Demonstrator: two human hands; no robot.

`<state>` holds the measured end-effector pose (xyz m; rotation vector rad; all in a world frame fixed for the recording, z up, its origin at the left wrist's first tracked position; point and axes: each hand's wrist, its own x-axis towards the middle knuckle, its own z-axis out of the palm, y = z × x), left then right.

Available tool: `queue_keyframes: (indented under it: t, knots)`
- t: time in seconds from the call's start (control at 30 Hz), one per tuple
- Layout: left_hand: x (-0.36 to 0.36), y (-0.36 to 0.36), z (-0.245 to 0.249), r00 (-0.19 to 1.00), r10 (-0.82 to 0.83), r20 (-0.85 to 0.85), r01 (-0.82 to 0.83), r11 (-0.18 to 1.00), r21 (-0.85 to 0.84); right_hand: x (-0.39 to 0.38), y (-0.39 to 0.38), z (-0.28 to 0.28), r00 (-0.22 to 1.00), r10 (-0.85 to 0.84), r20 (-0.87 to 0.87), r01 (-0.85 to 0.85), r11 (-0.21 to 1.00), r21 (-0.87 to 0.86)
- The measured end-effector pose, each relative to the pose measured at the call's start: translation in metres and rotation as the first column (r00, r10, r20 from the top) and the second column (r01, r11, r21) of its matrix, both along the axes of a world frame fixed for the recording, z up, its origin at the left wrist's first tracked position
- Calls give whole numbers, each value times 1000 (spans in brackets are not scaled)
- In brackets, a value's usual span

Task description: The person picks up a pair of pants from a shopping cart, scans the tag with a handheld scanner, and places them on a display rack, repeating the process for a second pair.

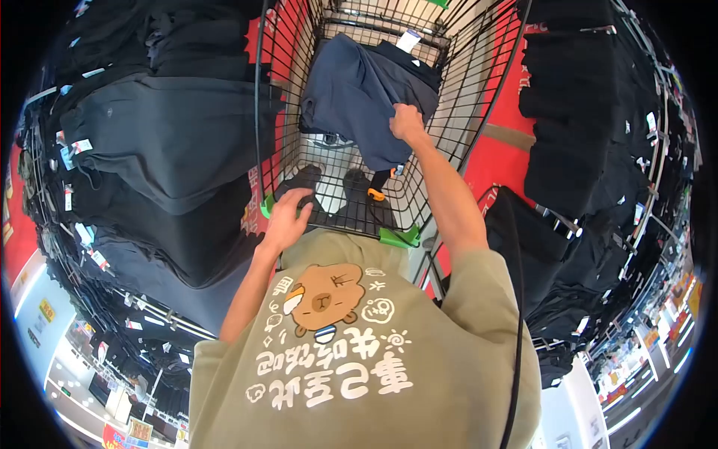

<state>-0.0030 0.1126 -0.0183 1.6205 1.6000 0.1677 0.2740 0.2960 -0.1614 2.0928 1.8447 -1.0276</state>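
Directly at the right hand's [407,123] fingertips, pinched onto its edge, a dark navy fabric garment [340,86] extends leftward, long axis slanting far-left to near-right, inside a green-cornered black wire cart [259,112]. Left hand [286,218], farther off, curls at the near rim; grip undeterminable. Dark clothing stacks [172,127] flank both hands.

One cart [467,82] (perhaps two garments [351,90] inside).
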Motion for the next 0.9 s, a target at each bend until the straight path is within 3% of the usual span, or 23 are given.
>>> queue_keyframes:
  t: [0.03, 0.07, 0.1, 0.17, 0.2, 0.23, 0.27, 0.3, 0.33, 0.37, 0.4, 0.43, 0.5, 0.53, 0.57, 0.63, 0.67, 0.77, 0.8, 0.83, 0.9]
  knots:
    - [3, 8, -1, 982, 124, 143, -120, 992, -35, -7, 3, 17, 989, -74, -129, 73, 997, -14]
    - [8, 23, 8, 977, 127, 169, -121, 992, -43, -10, 4, 39, 986, 2, -164, 23, 988, 152]
    - [15, 45, 18, 972, 128, 198, -122, 992, -45, -13, 8, 66, 984, 13, -177, 17, 985, 171]
    - [31, 78, 30, 966, 68, 251, -107, 984, 145, -20, 8, 118, 954, 36, -297, 87, 916, 392]
    - [40, 96, 43, 974, 9, 228, -67, 967, 246, -25, 9, 134, 949, 57, -311, 80, 908, 410]
    - [51, 112, 56, 978, -50, 201, -22, 939, 342, -28, 9, 148, 897, -57, -438, 212, 926, 313]
    - [63, 122, 66, 973, -37, 229, -42, 943, 329, -33, 5, 162, 820, -178, -544, 326, 926, 188]
    - [72, 128, 72, 966, -24, 258, -59, 948, 313, -38, -2, 179, 818, -162, -552, 316, 928, 196]
    - [77, 132, 76, 967, -52, 248, -21, 959, 283, -43, -8, 195, 521, -372, -768, 469, 877, -106]
    - [80, 132, 72, 966, -27, 255, -33, 974, 226, -45, -16, 208, 145, -561, -815, 488, 757, -434]
    - [77, 135, 76, 937, -2, 350, -48, 990, 132, -40, -21, 215, 81, -554, -829, 416, 774, -476]
    - [74, 138, 79, 897, 29, 440, -50, 998, 35, -34, -22, 221, 84, -550, -831, 416, 777, -472]
    - [54, 143, 70, 694, 153, 703, 24, 972, -234, -14, -30, 228, 353, -424, -834, 509, 835, -209]
    - [46, 142, 71, 645, 297, 704, 69, 895, -440, -7, -30, 220, 548, -299, -781, 502, 864, 22]
    - [34, 142, 69, 649, 300, 699, 137, 858, -495, -7, -34, 213, 548, -307, -778, 501, 865, 11]
    - [30, 146, 108, 748, 291, 597, 139, 810, -570, -9, -39, 203, 352, -54, -935, 376, 923, 88]
    - [28, 149, 104, 784, 205, 586, 195, 815, -545, -12, -41, 199, 111, -106, -988, 218, 973, -80]
    - [19, 159, 89, 817, -28, 576, 415, 722, -553, -30, -60, 192, 153, -242, -958, 84, 969, -232]
    - [17, 157, 83, 819, -19, 573, 408, 722, -559, -35, -63, 195, 231, -272, -934, 68, 962, -264]
    - [16, 157, 73, 847, -64, 528, 397, 736, -548, -40, -63, 199, 229, -271, -935, 65, 963, -263]
    - [14, 157, 69, 870, -100, 483, 386, 747, -541, -47, -64, 210, 102, -558, -824, 139, 828, -543]
